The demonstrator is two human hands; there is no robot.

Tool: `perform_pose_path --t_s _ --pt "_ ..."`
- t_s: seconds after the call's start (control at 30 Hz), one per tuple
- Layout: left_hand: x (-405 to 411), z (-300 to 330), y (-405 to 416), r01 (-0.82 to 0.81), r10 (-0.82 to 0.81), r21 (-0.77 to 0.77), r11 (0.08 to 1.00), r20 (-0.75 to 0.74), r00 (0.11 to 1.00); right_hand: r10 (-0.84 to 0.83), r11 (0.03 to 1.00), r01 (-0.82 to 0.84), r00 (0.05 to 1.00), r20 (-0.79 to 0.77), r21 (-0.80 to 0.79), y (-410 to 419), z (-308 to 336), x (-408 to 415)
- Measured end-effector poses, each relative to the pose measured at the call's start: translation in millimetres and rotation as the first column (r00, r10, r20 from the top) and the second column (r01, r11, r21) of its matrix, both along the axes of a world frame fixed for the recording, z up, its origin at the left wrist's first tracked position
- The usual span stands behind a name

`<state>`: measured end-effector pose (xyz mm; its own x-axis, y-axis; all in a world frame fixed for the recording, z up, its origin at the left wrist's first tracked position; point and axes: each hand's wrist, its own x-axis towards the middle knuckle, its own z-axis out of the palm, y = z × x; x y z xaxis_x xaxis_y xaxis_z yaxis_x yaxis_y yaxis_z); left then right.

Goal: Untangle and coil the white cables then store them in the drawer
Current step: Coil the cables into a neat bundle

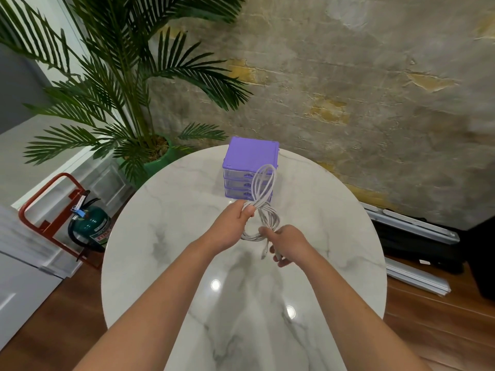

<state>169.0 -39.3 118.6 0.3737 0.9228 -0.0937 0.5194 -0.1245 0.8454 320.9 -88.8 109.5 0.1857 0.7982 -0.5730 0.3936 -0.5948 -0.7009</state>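
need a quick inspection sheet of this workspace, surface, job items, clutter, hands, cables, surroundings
surface: round white marble-look table, glossy, with light reflections.
job's things: purple plastic drawer unit with three clear drawers, all closed, at the far edge.
clutter: nothing seen on the table.
hands: left hand grips the bundle near its middle; right hand pinches the lower loops.
cables: white cable bundle held above the table, looped in a rough figure eight, one end dangling below the right hand.
surroundings: green palm plant in a green pot, dark green fire extinguisher in a red metal stand, weathered plaster wall, wooden floor.
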Motion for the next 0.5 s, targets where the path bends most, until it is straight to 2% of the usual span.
perform_pose_path --t_s 0.03,0.1,0.17,0.27,0.37,0.5 --pt "0 -3 -1 0.006 -0.006 0.02 1.0 -0.032 0.999 0.05 0.999 -0.05 0.995 0.082 -0.005 -1 -1 -2" --pt "1 -9 -1 -0.003 0.01 0.066 0.998 -0.102 0.995 0.124 0.992 -0.121 0.981 0.15 -0.033 -1 -4 -8" --pt "2 -13 0 -0.043 0.065 0.132 0.99 -0.17 0.983 0.169 0.985 -0.162 0.975 0.146 -0.059 -2 -9 -13" --pt "-3 -17 7 -0.128 0.173 0.185 0.974 -0.247 0.953 0.208 0.978 -0.208 0.977 0.046 0.003 -5 -10 -13" --pt "-14 -24 17 -0.281 0.315 0.166 0.945 -0.229 0.921 0.306 0.952 -0.307 0.95 -0.056 -0.016 -11 -7 -3" --pt "-26 -19 30 -0.445 0.469 0.165 0.88 -0.161 0.868 0.469 0.863 -0.457 0.883 0.002 -0.216 -18 -14 10"
